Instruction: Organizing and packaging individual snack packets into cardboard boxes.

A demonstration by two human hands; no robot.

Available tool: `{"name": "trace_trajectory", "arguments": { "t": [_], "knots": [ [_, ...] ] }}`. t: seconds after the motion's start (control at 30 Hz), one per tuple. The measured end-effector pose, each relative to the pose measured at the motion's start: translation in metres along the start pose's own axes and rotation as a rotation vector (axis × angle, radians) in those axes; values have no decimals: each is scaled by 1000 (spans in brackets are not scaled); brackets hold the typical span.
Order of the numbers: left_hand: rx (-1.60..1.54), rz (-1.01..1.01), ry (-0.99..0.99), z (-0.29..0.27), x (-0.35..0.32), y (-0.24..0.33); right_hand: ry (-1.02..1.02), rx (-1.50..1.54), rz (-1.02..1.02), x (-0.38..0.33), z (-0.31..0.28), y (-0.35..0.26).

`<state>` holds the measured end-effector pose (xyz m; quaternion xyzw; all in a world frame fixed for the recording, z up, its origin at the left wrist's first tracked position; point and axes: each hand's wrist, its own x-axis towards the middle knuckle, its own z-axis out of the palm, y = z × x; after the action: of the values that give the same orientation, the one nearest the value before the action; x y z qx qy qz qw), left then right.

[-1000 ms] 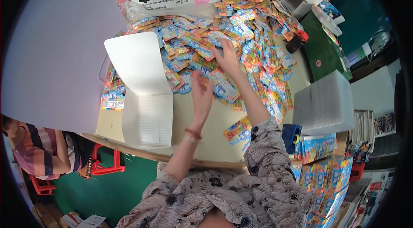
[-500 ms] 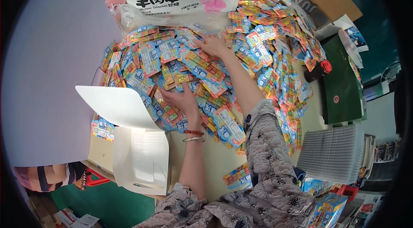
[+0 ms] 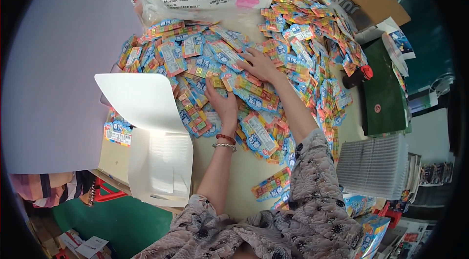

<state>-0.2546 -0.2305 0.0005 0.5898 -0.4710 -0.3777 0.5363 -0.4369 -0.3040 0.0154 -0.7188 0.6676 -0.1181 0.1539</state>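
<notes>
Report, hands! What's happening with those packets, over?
Left hand and right hand among colourful packets, grip unclear. Packets heaped loosely. White box open, left of left hand.

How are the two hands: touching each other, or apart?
Apart. The head view shows packets visible in the gap between the left hand and the right hand.

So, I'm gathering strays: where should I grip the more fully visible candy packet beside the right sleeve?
Probably pinch the candy packet by its left end, coming from the left over bare tabletop. It lies flat and slanted, that end free; the right sleeve crowds its other end.
</notes>
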Motion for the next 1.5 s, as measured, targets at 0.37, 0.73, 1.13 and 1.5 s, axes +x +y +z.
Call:
{"name": "trace_trajectory", "arguments": {
  "t": [0.37, 0.73, 1.13, 1.5],
  "knots": [
    [-291, -53, -329, -33, -119, -21, 149, -141, 33, -163, 14, -25],
    [-289, -70, -436, -100, -116, -24, 206, -198, 155, -225, 27, -34],
    [164, 112, -486, 4, -65, 3, 499, 306, 357, -231, 30, -30],
    [-262, -169, -322, -3, -22, -12, 77, -130, 517, -212, 6, -55]
  ]
}}
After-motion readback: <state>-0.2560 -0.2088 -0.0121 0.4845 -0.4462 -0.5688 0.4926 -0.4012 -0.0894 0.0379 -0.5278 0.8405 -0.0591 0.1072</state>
